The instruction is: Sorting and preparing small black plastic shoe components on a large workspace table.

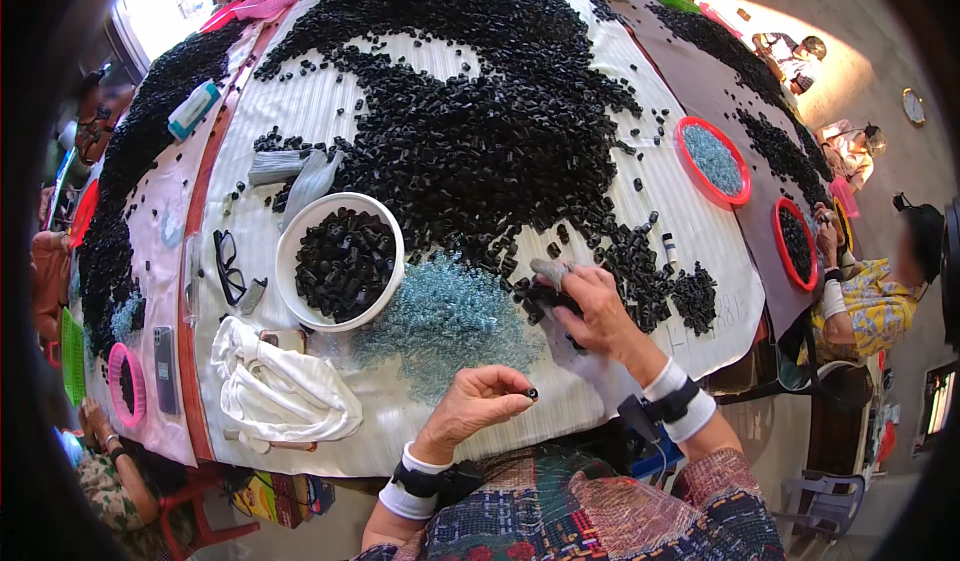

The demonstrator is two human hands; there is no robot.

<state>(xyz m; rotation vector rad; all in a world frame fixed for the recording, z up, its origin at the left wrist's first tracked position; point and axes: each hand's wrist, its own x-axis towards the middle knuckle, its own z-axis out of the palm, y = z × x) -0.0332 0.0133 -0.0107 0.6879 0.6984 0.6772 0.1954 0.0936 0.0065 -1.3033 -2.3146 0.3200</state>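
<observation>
Your left hand point(470, 409) pinches a small black piece point(532, 395) between thumb and finger, on the near side of the pale blue clear bits point(450, 311). Your right hand point(602, 313) is apart from it — bent over a dark cluster point(530, 297) beside the big black pile point(480, 151), with something grey point(550, 272) at its fingertips (whether it grips anything, I cannot tell). A white bowl point(287, 281) stands left of the blue bits.

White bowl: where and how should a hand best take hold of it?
Probably pinch the bowl's left rim, coming from the left: it sits upright, its rim bare above the black pieces, while blue pieces crowd its right side.
</observation>
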